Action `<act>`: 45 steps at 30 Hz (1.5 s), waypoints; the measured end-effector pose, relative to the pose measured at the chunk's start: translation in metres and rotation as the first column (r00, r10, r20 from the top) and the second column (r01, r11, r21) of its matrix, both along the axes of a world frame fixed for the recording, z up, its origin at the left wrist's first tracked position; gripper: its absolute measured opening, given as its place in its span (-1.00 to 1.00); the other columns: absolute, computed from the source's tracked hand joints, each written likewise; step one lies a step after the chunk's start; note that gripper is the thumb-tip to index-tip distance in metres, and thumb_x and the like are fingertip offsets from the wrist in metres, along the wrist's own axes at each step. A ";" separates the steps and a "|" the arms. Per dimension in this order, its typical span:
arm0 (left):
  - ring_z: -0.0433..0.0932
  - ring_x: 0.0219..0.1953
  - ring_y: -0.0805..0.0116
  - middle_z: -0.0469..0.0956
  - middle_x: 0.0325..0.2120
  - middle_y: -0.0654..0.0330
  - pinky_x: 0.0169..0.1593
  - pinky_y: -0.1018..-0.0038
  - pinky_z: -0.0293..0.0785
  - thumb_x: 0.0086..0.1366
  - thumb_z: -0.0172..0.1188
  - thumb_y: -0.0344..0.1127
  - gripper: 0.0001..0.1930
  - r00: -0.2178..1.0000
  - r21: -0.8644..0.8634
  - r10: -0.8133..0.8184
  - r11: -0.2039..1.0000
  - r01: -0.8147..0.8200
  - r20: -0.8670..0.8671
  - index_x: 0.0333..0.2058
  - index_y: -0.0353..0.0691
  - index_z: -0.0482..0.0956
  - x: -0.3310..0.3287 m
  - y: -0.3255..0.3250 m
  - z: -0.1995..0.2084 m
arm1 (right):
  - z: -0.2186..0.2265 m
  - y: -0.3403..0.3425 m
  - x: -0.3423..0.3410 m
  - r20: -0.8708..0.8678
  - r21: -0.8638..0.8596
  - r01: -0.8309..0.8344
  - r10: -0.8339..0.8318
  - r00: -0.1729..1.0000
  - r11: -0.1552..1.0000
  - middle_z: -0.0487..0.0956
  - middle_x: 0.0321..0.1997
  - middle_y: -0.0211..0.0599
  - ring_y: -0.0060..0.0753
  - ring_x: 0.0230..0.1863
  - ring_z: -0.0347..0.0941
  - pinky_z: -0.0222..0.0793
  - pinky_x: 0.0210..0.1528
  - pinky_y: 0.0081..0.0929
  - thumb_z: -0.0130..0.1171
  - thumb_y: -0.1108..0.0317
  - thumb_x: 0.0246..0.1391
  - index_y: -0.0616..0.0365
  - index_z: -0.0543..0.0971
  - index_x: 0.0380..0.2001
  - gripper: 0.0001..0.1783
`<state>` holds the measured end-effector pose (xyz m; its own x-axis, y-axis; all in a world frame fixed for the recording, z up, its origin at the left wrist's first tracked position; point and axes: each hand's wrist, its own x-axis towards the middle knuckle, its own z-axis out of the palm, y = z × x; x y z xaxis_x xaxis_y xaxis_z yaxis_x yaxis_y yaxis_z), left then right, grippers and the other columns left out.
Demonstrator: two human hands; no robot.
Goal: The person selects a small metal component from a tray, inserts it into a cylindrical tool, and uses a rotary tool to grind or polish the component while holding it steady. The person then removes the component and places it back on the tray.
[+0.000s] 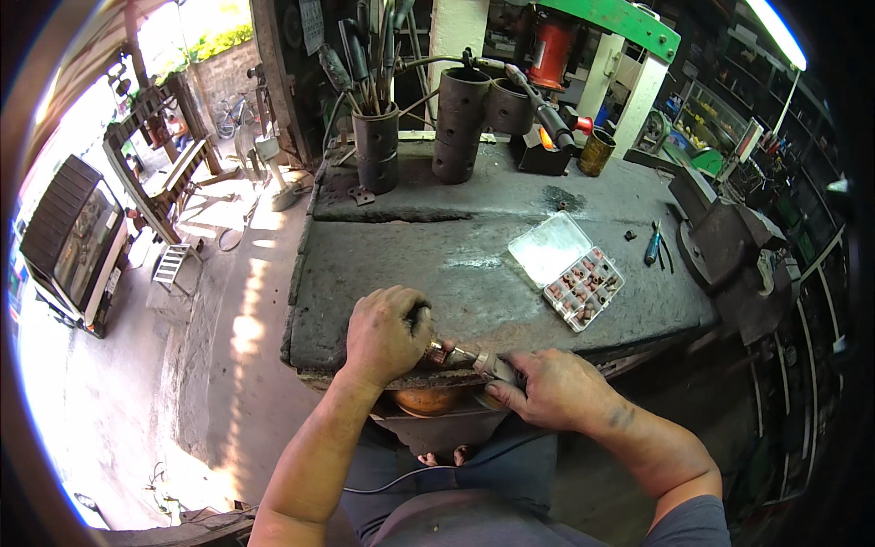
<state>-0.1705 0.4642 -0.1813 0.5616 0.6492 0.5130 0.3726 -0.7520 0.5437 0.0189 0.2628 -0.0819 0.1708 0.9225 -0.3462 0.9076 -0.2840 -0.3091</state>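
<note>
At six o'clock, by the bench (392,264) edge, the left hand (388,334) clasps a brass part (438,352); the right hand (558,387) grips a tool (495,367) aimed at it. Work seems under way; what remains is unclear.

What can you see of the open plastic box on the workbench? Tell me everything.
The box is rectangular and looks like clear plastic. Its lid is swung back toward the picture's upper left. The base is divided into compartments holding small pinkish and brown pieces. It lies at an angle on the dark workbench, beyond the right hand and not touching it.
</note>
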 end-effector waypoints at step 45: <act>0.82 -0.06 -0.19 0.84 -0.22 -0.10 0.10 0.00 0.73 0.31 0.35 -0.11 -0.70 0.940 -0.307 0.029 0.941 -0.140 -0.340 -0.17 -0.18 0.87 0.023 0.014 0.029 | -0.010 0.001 0.002 0.088 0.059 -0.001 -0.004 0.996 0.998 0.79 -0.21 0.13 0.36 -0.10 0.77 0.70 0.03 0.19 0.33 -0.24 0.45 0.17 0.73 0.08 -0.37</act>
